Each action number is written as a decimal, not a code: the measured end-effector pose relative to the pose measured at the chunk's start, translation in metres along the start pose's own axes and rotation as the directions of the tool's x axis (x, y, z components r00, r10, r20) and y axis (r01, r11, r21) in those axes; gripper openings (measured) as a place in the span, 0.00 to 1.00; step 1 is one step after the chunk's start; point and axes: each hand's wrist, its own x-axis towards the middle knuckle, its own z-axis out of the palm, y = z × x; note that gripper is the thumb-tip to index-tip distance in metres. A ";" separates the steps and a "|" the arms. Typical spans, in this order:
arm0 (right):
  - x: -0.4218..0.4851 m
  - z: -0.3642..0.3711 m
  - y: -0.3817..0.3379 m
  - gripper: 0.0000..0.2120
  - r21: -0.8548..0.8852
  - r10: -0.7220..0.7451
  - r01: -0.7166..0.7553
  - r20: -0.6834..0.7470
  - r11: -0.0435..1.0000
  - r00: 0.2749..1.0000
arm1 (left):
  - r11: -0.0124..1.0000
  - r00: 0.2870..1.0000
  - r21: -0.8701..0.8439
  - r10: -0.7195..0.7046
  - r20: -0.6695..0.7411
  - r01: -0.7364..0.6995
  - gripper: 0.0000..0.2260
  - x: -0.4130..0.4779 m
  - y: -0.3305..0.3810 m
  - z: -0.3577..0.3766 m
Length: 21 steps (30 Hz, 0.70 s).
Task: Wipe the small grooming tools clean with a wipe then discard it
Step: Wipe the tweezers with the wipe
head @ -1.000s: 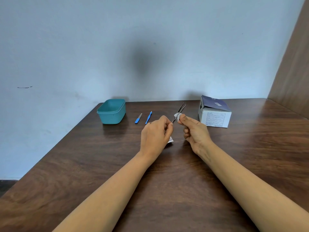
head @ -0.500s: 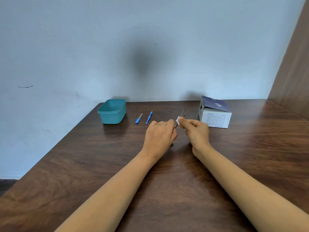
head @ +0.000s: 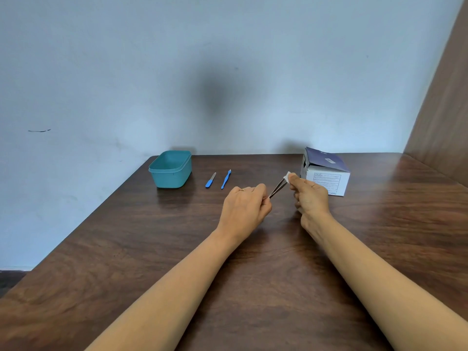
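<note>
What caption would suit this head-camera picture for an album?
Left hand holds metal tweezers while right hand pinches a white wipe over their tip, at a wooden table.

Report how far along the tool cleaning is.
Done: the wipe is out. In hand: the left hand holds the tweezers while the right hand pinches the wipe at their tip. Left: the blue file and blue stick lie on the table; the wipe is not yet discarded.

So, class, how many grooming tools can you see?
3: tweezers in the left hand; a blue file and blue-handled tool on the table right of the teal tub.
</note>
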 end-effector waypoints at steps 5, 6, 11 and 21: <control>0.004 -0.001 0.000 0.11 0.046 0.096 -0.095 -0.016 0.994 0.995 | 0.998 0.999 -0.047 -0.036 0.022 0.037 0.05 0.000 0.002 -0.002; 0.004 0.000 0.000 0.11 0.078 0.115 -0.113 -0.016 0.991 0.993 | 0.996 0.998 -0.068 -0.054 0.029 0.055 0.05 0.000 0.002 -0.002; 0.011 -0.001 0.000 0.07 0.345 0.205 -0.192 -0.002 0.919 0.979 | 0.987 0.993 -0.122 -0.099 0.068 0.107 0.05 -0.001 0.001 -0.003; 0.001 0.000 0.014 0.06 0.182 -0.004 -0.012 0.088 0.983 0.996 | 0.738 0.825 -0.400 -0.557 0.091 0.543 0.08 -0.001 -0.024 -0.019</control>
